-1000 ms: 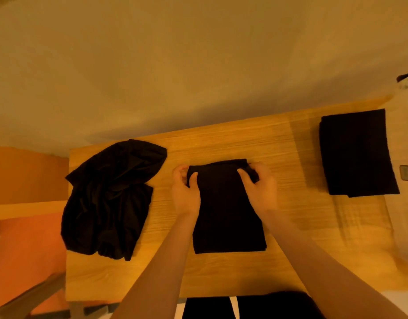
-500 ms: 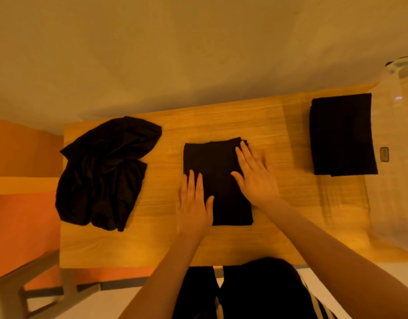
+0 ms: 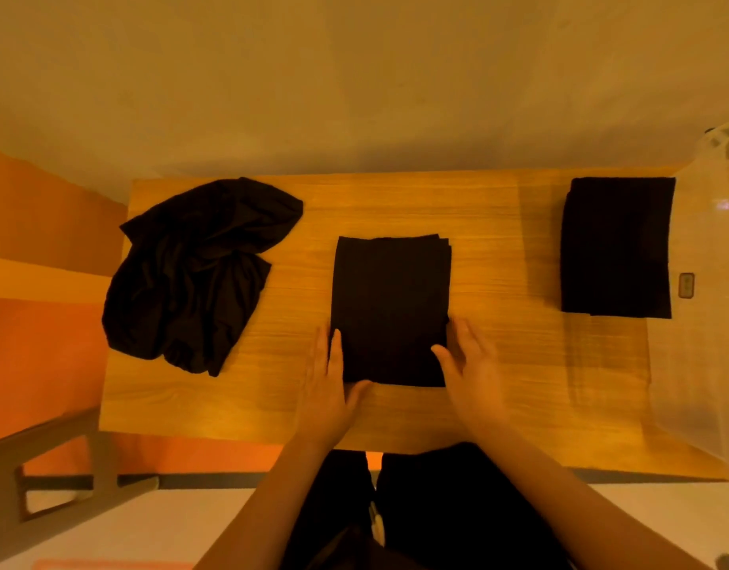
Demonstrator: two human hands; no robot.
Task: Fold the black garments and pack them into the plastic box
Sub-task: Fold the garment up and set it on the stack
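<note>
Where the wooden table (image 3: 498, 248) meets the wall, a clear plastic box (image 3: 708, 322) stands at its right end, a folded black garment (image 3: 617, 246) beside it. A crumpled black heap (image 3: 190, 277) lies left. Centre, a folded garment (image 3: 389, 306) lies flat; the left hand (image 3: 327, 388) and right hand (image 3: 471, 372), fingers straight, flank its near corners.

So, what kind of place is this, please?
Probably a plain room at home or in a workshop: a wooden table against a bare wall, black garments on it, and a clear plastic box beside it.
</note>
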